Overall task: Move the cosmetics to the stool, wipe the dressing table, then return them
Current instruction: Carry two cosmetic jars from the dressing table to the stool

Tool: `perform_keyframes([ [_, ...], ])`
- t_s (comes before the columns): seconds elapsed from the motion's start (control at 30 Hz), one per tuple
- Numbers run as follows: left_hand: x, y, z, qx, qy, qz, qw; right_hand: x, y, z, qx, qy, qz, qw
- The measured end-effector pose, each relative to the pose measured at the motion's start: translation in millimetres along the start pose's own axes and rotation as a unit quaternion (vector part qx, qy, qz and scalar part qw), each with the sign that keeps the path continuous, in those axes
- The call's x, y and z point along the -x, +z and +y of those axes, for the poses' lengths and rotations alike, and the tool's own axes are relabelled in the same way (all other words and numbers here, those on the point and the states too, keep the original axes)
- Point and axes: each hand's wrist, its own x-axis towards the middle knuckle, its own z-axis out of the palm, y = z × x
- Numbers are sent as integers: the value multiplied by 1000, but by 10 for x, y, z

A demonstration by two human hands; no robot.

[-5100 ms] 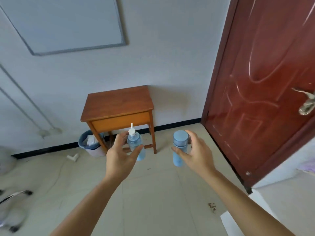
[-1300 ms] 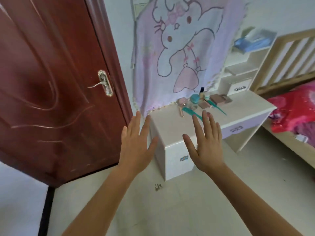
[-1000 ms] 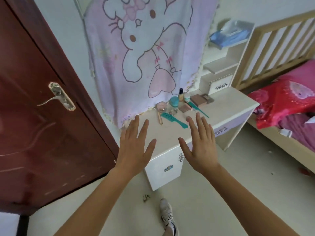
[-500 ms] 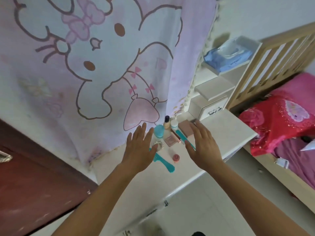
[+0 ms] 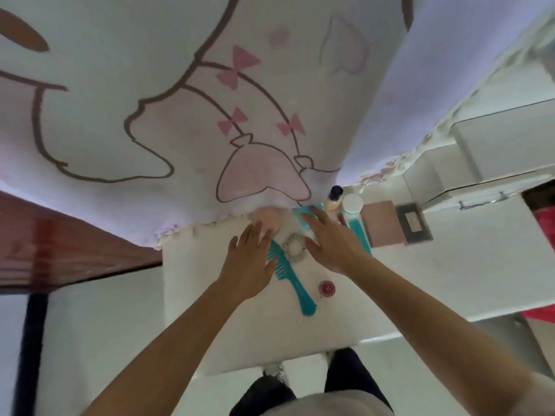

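Dressing table (image 5: 234, 325): white top, with the cosmetics clustered along its far edge under a hanging cloth (image 5: 180, 115). Left hand (image 5: 249, 259): fingers straight and spread, holding nothing, tips at a pink round item (image 5: 267, 216); contact cannot be confirmed. Right hand (image 5: 333, 238): fingers extended, slightly apart, over a teal jar (image 5: 298, 212) that is mostly hidden. Teal comb (image 5: 295, 288): lies flat on a diagonal, handle toward the near right, teeth partly under the left hand. Small items are blurred.

The left hand (image 5: 249, 259) and right hand (image 5: 330, 244) have reached the dressing table (image 5: 228, 325)
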Motion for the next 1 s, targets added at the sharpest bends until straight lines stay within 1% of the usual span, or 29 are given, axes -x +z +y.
perform_keyframes([
  [0.1,-206,121,10,10,-9,-4,1000,-234,215,103,28,-11,-22,999],
  [0.2,-430,226,-7,12,-5,22,1000,-297,402,188,57,-14,-28,998],
  [0.3,-540,355,-33,40,-33,15,999,-259,510,204,64,-3,-29,998],
  [0.4,-512,439,6,76,-62,56,994,-151,509,143,57,5,-23,998],
  [0.5,-536,464,17,59,-49,99,992,-78,501,129,76,16,-13,997],
  [0.57,-568,433,21,78,-45,119,989,-54,495,150,83,18,-15,996],
  [0.63,-602,422,30,102,-56,117,986,-38,511,165,76,20,-25,997],
  [0.73,-687,423,44,139,-83,89,983,-46,547,177,60,23,-37,997],
  [0.87,-697,378,38,162,-80,65,981,-53,491,154,54,32,-41,997],
  [0.93,-548,309,33,171,-76,77,979,14,416,118,57,27,-30,998],
  [1.0,-301,208,15,180,-74,115,974,120,318,53,51,20,-16,998],
])
